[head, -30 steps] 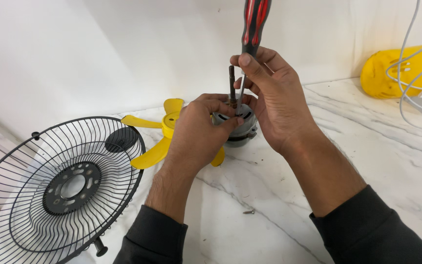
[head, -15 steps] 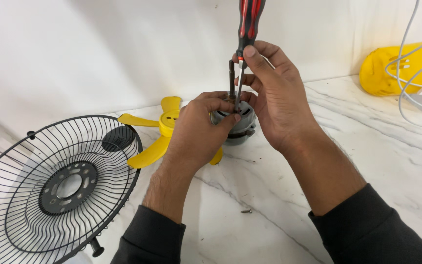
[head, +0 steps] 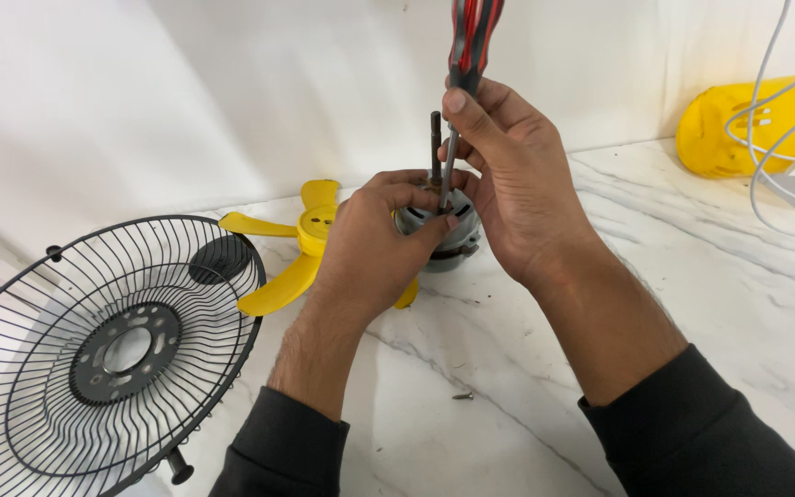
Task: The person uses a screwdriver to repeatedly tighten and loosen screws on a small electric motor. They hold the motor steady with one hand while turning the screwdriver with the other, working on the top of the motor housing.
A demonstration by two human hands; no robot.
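A grey metal fan motor (head: pixel 457 241) stands on the white marble counter with its shaft (head: pixel 435 147) pointing up. My left hand (head: pixel 374 244) is wrapped around the motor's left side and holds it. My right hand (head: pixel 517 184) grips a screwdriver with a red and black handle (head: pixel 473 37), held nearly upright. Its thin blade (head: pixel 448 175) runs down beside the shaft to the motor's top. A yellow fan blade (head: pixel 301 244) lies just behind and left of the motor, partly hidden by my left hand.
A black wire fan guard (head: pixel 108 345) lies at the left, hanging past the counter edge. A yellow fan housing (head: pixel 738 129) with white cables (head: pixel 770 138) sits at the back right. A small screw (head: pixel 463 396) lies on the marble counter (head: pixel 710 276) near me. A white wall rises behind.
The screwdriver has stayed on the motor's top while my right hand shifted slightly around its shank. My left hand keeps its hold on the motor.
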